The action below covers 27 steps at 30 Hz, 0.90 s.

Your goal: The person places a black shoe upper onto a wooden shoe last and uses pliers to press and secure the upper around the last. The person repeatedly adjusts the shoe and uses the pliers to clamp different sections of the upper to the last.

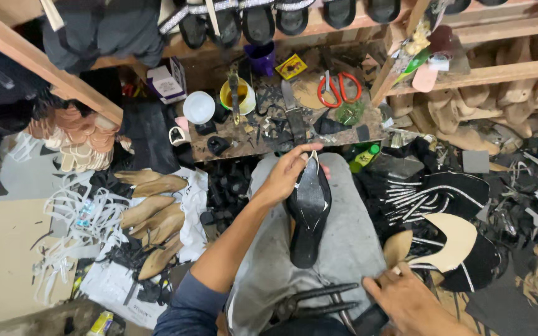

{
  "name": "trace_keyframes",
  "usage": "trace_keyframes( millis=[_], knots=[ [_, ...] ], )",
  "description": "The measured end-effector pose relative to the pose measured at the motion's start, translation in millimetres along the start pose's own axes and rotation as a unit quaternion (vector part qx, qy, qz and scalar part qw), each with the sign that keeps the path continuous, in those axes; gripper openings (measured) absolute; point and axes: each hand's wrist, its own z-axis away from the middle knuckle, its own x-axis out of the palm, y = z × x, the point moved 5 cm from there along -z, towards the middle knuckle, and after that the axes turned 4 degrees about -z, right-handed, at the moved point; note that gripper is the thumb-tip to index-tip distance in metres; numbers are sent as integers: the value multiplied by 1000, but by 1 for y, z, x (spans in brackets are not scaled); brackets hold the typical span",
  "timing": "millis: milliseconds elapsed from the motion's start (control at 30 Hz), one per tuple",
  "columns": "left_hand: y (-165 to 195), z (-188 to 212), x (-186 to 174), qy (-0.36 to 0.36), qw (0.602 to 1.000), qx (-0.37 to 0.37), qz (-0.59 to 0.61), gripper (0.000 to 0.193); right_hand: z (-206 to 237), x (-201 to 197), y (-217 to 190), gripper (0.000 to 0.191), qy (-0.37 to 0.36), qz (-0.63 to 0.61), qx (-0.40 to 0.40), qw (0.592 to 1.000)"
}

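The left hand (284,176) pinches the toe of a black shoe (309,211) lying lengthwise on the lap—heel toward the body—while the right hand (406,305), fingers curled on nothing visible, rests near black pliers (316,300).

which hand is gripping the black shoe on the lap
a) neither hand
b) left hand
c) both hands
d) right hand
b) The left hand grips the toe end of the black shoe resting on the lap, while the right hand is down by the person's side, apart from the shoe, near the black pliers.
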Motion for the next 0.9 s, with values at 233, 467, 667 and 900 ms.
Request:
trace_keyframes(
  millis=[233,467,667,900],
  knots=[
    [-23,25,1,-44,982,-44,179,50,37,-52,30,40,-191,-48,60,979],
    [-25,29,14,-69,967,-40,240,53,-17,-148,38,62,262,-416,-60,869],
    [-33,26,12,-16,978,-29,204,45,-116,-195,58,38,236,-462,-33,854],
    [-78,16,-12,86,985,-48,143,39,-161,-225,28,28,155,-260,-101,948]
  ],
)
